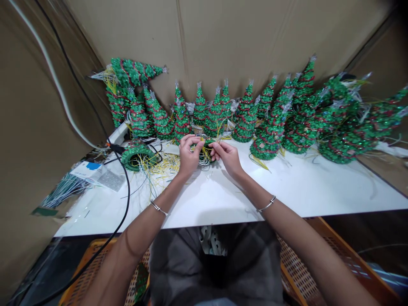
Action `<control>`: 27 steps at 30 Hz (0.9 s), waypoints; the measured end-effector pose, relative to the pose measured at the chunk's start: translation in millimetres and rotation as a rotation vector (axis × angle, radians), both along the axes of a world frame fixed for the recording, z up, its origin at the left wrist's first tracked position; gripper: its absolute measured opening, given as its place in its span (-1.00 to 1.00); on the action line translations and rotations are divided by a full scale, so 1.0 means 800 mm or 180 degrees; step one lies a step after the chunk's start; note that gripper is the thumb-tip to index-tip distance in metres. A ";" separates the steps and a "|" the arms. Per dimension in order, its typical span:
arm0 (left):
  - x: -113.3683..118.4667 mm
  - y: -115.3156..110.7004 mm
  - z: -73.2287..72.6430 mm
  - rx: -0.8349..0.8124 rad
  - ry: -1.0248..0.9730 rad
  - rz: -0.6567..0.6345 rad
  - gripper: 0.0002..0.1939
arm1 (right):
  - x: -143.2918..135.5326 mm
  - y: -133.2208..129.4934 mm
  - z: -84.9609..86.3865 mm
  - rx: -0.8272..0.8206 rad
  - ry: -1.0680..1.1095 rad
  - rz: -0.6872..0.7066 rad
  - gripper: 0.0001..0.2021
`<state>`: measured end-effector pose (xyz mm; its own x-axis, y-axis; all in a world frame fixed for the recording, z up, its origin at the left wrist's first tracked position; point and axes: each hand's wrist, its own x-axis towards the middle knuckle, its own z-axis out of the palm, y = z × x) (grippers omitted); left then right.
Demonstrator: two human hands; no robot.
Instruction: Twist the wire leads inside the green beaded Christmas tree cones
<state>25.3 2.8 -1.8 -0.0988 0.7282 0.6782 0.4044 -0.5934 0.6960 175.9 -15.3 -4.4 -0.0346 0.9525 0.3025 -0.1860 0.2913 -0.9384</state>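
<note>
At the middle of the white table, a small green tinsel Christmas tree (208, 143) lies mostly hidden between my hands, with its open base facing me. White and yellow wires (204, 159) come out of that base. My left hand (189, 154) is closed in a pinch on the yellow wires at the left of the opening. From the right, my right hand (227, 155) also pinches with thumb and forefinger, on a thin yellow wire. The exact ends of the wires are too small to make out.
Several decorated trees (181, 117) stand along the back. Another tree (135, 156) lies at the left, base outward, beside a pile of wire clippings (167, 165). A black cable (128, 187) crosses the table's left side. Orange crates (344, 255) sit below the front edge.
</note>
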 end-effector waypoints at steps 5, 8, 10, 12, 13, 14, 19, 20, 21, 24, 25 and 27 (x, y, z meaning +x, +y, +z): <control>0.003 -0.011 0.010 0.0097 0.0321 -0.0198 -0.89 | 0.003 -0.005 0.005 0.0125 -0.0707 0.0141 -0.61; 0.002 -0.011 0.011 0.0111 0.0365 -0.0213 -0.89 | 0.004 -0.006 0.005 0.0244 -0.0836 0.0192 -0.59; 0.002 -0.009 0.010 0.0073 0.0406 -0.0181 -0.89 | 0.004 -0.007 0.005 0.0280 -0.0894 0.0170 -0.59; 0.001 -0.008 0.010 0.0027 0.0442 -0.0138 -0.88 | 0.004 -0.007 0.006 0.0281 -0.0943 0.0154 -0.57; 0.001 -0.008 0.010 0.0013 0.0448 -0.0119 -0.89 | 0.004 -0.007 0.007 0.0275 -0.0951 0.0140 -0.57; 0.001 -0.008 0.010 0.0009 0.0448 -0.0107 -0.89 | 0.004 -0.007 0.007 0.0272 -0.0952 0.0127 -0.57; 0.001 -0.009 0.012 0.0035 0.0426 -0.0250 -0.92 | 0.006 -0.006 0.006 0.0297 -0.1010 0.0183 -0.56; 0.001 -0.009 0.012 0.0042 0.0415 -0.0279 -0.92 | 0.006 -0.006 0.006 0.0301 -0.1031 0.0195 -0.56; 0.001 -0.009 0.012 0.0045 0.0406 -0.0292 -0.92 | 0.006 -0.005 0.006 0.0301 -0.1031 0.0197 -0.56; 0.001 -0.009 0.012 0.0055 0.0373 -0.0260 -0.91 | 0.005 -0.005 0.005 0.0272 -0.0900 0.0162 -0.56; 0.001 -0.009 0.012 0.0057 0.0358 -0.0248 -0.91 | 0.005 -0.005 0.004 0.0258 -0.0844 0.0126 -0.57; 0.001 -0.009 0.012 0.0049 0.0330 -0.0229 -0.91 | 0.004 -0.005 0.005 0.0229 -0.0767 0.0001 -0.58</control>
